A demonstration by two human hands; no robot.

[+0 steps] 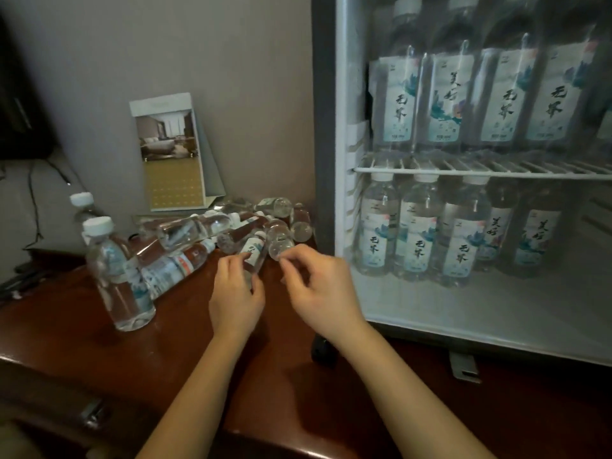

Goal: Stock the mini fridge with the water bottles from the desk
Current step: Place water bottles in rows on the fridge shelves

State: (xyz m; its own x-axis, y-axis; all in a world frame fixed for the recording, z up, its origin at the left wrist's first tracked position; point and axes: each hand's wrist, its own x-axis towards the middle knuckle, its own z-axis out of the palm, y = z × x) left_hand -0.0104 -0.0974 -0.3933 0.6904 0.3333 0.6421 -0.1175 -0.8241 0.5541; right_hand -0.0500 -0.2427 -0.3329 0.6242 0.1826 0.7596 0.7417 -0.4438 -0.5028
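Observation:
Several clear water bottles (185, 233) lie in a heap on the dark wooden desk (132, 352), and two more stand upright at the left (116, 273). My left hand (235, 296) grips one lying bottle (254, 251) with a white label. My right hand (318, 283) has curled fingers at the base of a neighbouring lying bottle (280, 245); whether it holds it is unclear. The open mini fridge (324, 127) stands on the desk at the right, with bottles upright on its wire shelf (480, 172) and on its floor.
A folded hotel card (172, 154) stands against the grey wall behind the heap. Black cables (33, 200) run down at the far left. The fridge floor (463, 306) has bare room in front of its bottles.

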